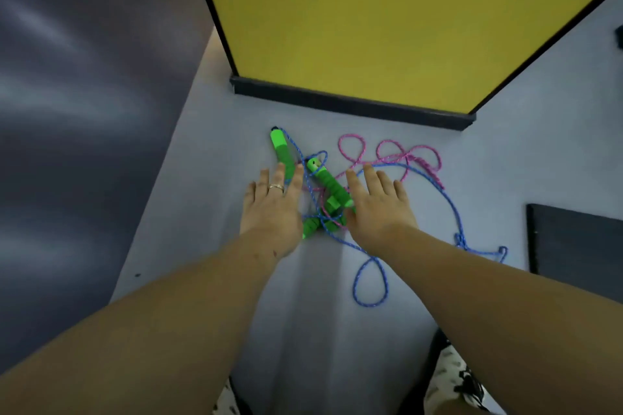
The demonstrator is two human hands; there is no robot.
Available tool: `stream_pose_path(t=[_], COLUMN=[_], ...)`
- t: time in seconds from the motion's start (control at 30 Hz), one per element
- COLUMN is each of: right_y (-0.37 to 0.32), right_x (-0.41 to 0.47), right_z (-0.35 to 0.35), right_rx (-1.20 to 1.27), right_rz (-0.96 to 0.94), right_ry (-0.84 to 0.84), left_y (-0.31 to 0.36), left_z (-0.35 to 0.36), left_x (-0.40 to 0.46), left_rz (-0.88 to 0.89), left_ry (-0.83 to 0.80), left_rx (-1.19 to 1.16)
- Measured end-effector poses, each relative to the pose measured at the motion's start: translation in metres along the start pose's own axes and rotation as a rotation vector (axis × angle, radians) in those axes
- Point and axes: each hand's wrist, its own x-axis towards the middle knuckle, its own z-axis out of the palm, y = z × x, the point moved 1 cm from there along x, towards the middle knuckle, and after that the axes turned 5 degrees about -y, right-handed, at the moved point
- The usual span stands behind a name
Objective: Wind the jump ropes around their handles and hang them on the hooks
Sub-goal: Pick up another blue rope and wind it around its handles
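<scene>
**Braided cord, foam handles: take hold at the handles**

Blue rope [448, 202] and pink rope [391, 155] lie tangled on the floor [236, 131], green handles [332, 185] bunched between both hands. Left hand [273, 209] and right hand [377, 205] hover flat, fingers straight and apart, gripping nothing. Cord looks light, limp and snag-prone; handles look stiff and grippy. Best hold is likely one handle; draw cord free before winding.

Grey floor [236, 131] with tangled blue rope [451, 209], pink rope [391, 152], green handles [332, 184].
</scene>
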Motion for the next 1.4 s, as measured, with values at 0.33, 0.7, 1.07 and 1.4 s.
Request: stream_pose_path(t=[0.33, 0.7, 1.07, 1.4], right_y=[0.003, 0.0, -0.017, -0.009], right_x=[0.105, 0.046, -0.083, -0.144], right_z=[0.046, -0.026, -0.213, -0.234], right_rx=[-0.058, 0.285, 1.205, 0.958], right_rz=[-0.067, -0.088, -0.047, -0.179], right_ry=[-0.309, -0.051, 0.386, 0.46], left_y=[0.004, 0.021, 0.09, 0.095], left_z=[0.049, -0.01, -0.211, -0.263], left_x=[0.086, 0.071, -0.031, -0.086], left_rz=[0.093, 0.109, 0.09, -0.092], left_ry=[-0.202, -0.151, 0.207, 0.321], left_rx=[0.071, -0.043, -1.209, -1.428])
